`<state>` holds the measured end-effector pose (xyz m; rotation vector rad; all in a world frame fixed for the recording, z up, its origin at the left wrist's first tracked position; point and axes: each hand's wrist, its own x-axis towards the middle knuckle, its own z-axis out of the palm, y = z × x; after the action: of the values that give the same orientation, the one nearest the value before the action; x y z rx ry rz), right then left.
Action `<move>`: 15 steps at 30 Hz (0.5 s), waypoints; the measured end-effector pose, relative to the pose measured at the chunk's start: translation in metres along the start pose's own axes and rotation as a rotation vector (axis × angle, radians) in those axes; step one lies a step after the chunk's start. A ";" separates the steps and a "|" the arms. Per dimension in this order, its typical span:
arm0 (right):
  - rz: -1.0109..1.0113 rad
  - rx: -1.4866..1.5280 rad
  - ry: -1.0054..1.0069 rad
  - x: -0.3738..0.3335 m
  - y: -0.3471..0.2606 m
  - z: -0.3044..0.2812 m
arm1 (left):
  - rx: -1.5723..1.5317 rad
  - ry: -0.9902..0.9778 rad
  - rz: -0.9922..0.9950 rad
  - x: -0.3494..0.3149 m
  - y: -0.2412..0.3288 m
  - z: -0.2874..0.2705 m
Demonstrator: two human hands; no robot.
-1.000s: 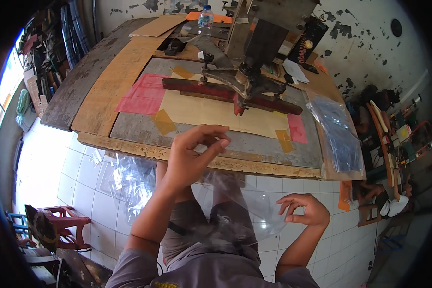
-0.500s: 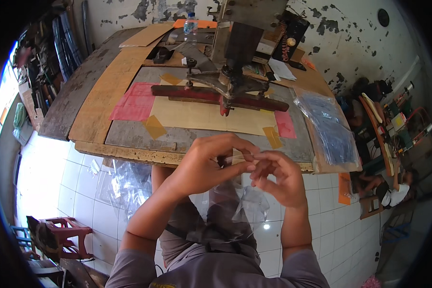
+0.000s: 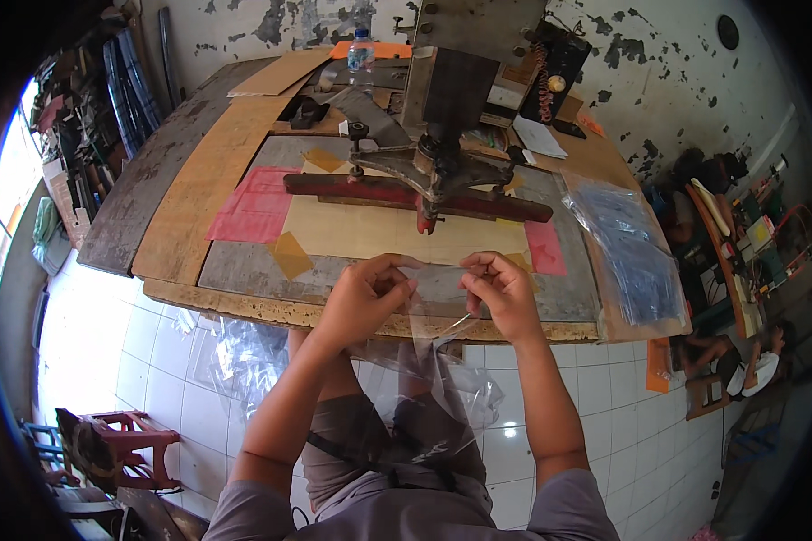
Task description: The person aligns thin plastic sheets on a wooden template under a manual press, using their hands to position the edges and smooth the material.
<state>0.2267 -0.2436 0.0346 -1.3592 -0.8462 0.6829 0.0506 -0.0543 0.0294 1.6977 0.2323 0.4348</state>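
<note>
A clear plastic sheet (image 3: 429, 311) hangs between my hands at the near edge of the machine table and drapes down toward my lap. My left hand (image 3: 370, 298) pinches its left upper part between thumb and fingers. My right hand (image 3: 501, 296) pinches the right upper corner. A thin shiny line shows below my right hand; I cannot tell if it is a fold of the plastic or a separate thing. Beyond my hands, a cream sheet (image 3: 361, 225) lies taped on the grey metal plate (image 3: 271, 261), beneath a red press bar (image 3: 352, 185).
On the table's right is a stack of clear plastic pieces (image 3: 624, 252). A water bottle (image 3: 360, 56) stands at the back. Loose plastic (image 3: 244, 361) hangs below the table's left front. A red stool (image 3: 135, 446) is at lower left. Another person (image 3: 758, 370) sits at far right.
My hands have moved apart, the left to the left and down slightly. The plastic now stretches between them, where before the fingertips nearly met.
</note>
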 end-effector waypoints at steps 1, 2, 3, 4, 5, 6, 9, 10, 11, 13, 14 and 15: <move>0.029 -0.005 -0.015 0.003 0.006 -0.002 | -0.036 0.004 -0.008 0.000 -0.005 -0.001; 0.027 -0.011 -0.017 0.005 0.013 -0.002 | -0.073 0.007 -0.015 0.001 -0.012 -0.002; 0.028 -0.019 -0.017 0.004 0.020 -0.002 | -0.112 0.010 -0.023 0.002 -0.017 -0.001; 0.029 -0.028 -0.016 0.004 0.026 -0.002 | -0.104 -0.001 -0.007 0.002 -0.020 0.000; 0.030 -0.033 0.004 0.003 0.027 -0.004 | -0.097 -0.012 0.011 0.002 -0.019 0.000; 0.037 -0.033 0.022 0.001 0.024 -0.002 | -0.088 -0.023 0.021 0.001 -0.018 0.000; 0.066 -0.052 0.049 -0.003 0.022 0.007 | -0.155 0.006 -0.065 -0.001 -0.016 -0.004; 0.067 -0.065 0.055 -0.002 0.021 0.010 | -0.154 0.010 -0.066 -0.001 -0.016 -0.005; 0.061 -0.063 0.051 -0.002 0.022 0.012 | -0.153 0.014 -0.066 -0.001 -0.017 -0.006; 0.048 -0.059 0.057 -0.005 0.023 0.009 | -0.151 0.009 -0.085 0.002 -0.016 -0.002; 0.053 -0.048 0.069 -0.007 0.023 0.007 | -0.149 0.007 -0.105 0.003 -0.014 0.000; 0.058 -0.043 0.074 -0.006 0.022 0.007 | -0.152 0.010 -0.121 0.003 -0.014 -0.001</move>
<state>0.2187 -0.2420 0.0116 -1.4437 -0.7689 0.6579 0.0542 -0.0495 0.0163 1.5241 0.3007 0.3623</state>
